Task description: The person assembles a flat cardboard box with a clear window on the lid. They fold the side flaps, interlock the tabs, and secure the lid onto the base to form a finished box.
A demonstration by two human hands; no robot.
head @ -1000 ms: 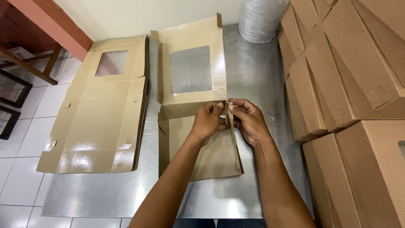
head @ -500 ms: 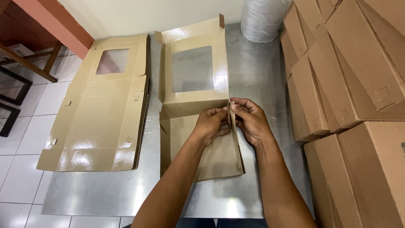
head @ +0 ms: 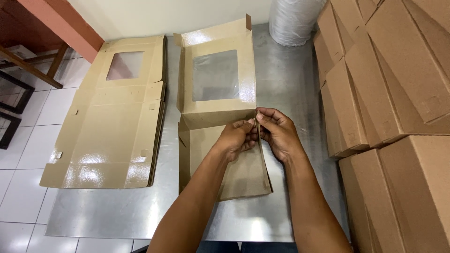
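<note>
— While you fold, what have you got hold of?

— Both hands closed on one corner. My left hand [head: 238,139] and right hand [head: 277,133] pinch the upright side flap of the window box [head: 216,122], lying open on the steel table [head: 286,84].

— How does it feel?

— I'd judge it light, stiff thin card, creasing along its scores; the clear window film looks delicate, so the edges are safest to grip. Glossy flat blanks [head: 112,126] lie left, matte folded boxes [head: 389,93] are stacked right.
</note>
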